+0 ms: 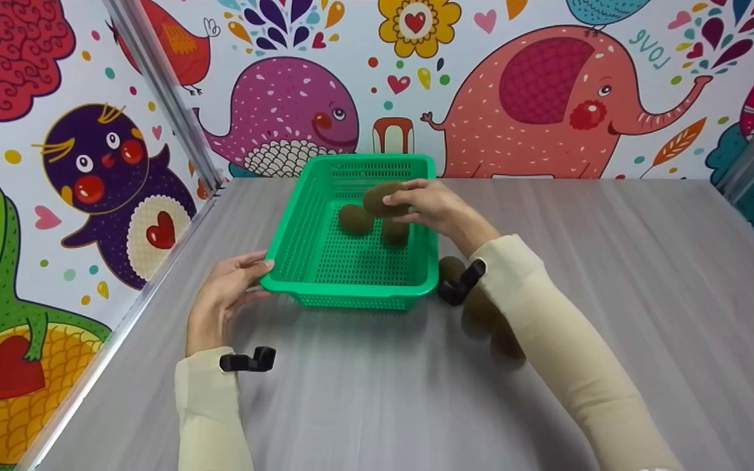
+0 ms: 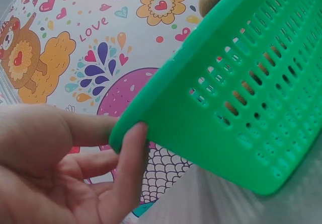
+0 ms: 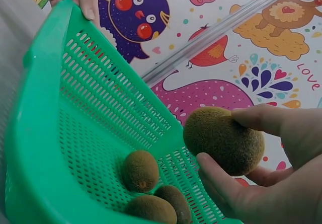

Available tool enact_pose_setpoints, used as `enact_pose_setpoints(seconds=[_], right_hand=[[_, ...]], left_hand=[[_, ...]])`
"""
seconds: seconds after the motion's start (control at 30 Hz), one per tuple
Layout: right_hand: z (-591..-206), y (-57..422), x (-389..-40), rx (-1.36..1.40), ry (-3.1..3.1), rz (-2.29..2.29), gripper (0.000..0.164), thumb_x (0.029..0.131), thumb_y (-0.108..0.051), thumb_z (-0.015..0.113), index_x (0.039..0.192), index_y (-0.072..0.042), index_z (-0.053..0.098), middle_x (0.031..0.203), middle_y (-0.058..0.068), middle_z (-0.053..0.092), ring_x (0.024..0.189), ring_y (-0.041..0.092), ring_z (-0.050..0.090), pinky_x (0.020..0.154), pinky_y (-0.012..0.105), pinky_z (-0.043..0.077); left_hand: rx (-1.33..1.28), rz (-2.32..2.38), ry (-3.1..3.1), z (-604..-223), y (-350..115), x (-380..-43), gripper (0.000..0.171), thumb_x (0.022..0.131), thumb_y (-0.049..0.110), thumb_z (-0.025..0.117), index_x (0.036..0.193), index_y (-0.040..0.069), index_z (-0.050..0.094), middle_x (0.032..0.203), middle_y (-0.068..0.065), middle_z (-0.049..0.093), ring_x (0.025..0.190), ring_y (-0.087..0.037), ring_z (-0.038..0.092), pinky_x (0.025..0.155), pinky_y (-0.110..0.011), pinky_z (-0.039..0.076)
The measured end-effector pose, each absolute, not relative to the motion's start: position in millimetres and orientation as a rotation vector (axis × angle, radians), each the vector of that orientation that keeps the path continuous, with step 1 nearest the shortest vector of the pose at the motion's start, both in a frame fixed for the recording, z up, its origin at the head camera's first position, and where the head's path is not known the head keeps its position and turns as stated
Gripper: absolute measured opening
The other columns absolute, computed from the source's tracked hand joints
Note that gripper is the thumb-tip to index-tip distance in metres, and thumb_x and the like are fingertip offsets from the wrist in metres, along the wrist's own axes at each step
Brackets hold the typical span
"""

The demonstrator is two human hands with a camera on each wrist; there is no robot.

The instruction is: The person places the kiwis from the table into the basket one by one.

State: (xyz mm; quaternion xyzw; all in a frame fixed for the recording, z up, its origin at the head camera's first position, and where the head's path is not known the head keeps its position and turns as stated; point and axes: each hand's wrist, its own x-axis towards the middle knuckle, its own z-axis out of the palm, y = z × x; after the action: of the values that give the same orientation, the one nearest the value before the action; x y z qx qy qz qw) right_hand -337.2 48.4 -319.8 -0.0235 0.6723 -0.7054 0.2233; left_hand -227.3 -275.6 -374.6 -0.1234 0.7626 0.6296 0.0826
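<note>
A green plastic basket (image 1: 351, 290) with slotted walls stands on the table. My left hand (image 1: 223, 288) pinches its rim at the near left corner, thumb and fingers on either side in the left wrist view. Above the basket's far right part, my right hand (image 1: 439, 208) holds a brown fuzzy kiwi (image 3: 221, 141) between thumb and fingers. Inside the basket lie three more: one kiwi (image 3: 141, 171) apart, and a second kiwi (image 3: 151, 209) against a third kiwi (image 3: 175, 200). From the head, the held fruit and right hand partly cover those below.
Several kiwis (image 1: 478, 314) lie on the grey table (image 1: 351, 392) just right of the basket, partly hidden under my right forearm. A wall with cartoon animals (image 1: 534, 85) closes off the back, and another printed panel (image 1: 89, 163) rises along the left.
</note>
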Motion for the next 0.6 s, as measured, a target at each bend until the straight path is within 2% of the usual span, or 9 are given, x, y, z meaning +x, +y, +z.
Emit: enact_pose_setpoints(seconds=[0.23,0.43,0.53,0.6], right_hand=[[-318.9,33.4,-343.8,-0.042,1.935,-1.835,0.067,0.094,-0.014,0.07,0.151,-0.002,0.037,0.149,0.017,0.046,0.14,0.034,0.047,0.108,0.042,0.049],[-317.5,22.1,-348.0,-0.044,1.912,-1.813,0.06,0.094,-0.011,0.069,0.147,0.001,0.044,0.157,0.015,0.037,0.147,0.032,0.038,0.108,0.041,0.049],[-318.5,16.7,-350.0,-0.018,1.896,-1.81,0.063,0.093,-0.008,0.07,0.148,0.002,0.04,0.16,0.014,0.033,0.148,0.03,0.035,0.106,0.039,0.051],[-320.5,14.1,-351.2,0.009,1.886,-1.799,0.071,0.093,-0.008,0.071,0.152,0.001,0.033,0.161,0.015,0.03,0.148,0.03,0.034,0.105,0.04,0.052]], left_hand=[[-0.364,1.876,2.265,-374.6,-276.1,-229.2,0.056,0.103,0.02,0.057,0.153,0.004,0.039,0.13,-0.007,0.058,0.087,-0.002,0.065,0.076,-0.02,0.058],[-0.362,1.899,2.246,-373.6,-275.0,-229.2,0.057,0.103,0.019,0.058,0.153,0.003,0.038,0.111,0.001,0.065,0.085,-0.003,0.066,0.072,-0.019,0.058],[-0.377,1.902,2.249,-374.2,-274.6,-228.3,0.055,0.103,0.019,0.058,0.152,0.003,0.04,0.108,0.003,0.066,0.084,-0.003,0.066,0.072,-0.02,0.058],[-0.384,1.904,2.247,-374.8,-274.7,-227.5,0.054,0.103,0.018,0.058,0.152,0.003,0.041,0.107,0.004,0.066,0.084,-0.004,0.066,0.073,-0.02,0.058]])
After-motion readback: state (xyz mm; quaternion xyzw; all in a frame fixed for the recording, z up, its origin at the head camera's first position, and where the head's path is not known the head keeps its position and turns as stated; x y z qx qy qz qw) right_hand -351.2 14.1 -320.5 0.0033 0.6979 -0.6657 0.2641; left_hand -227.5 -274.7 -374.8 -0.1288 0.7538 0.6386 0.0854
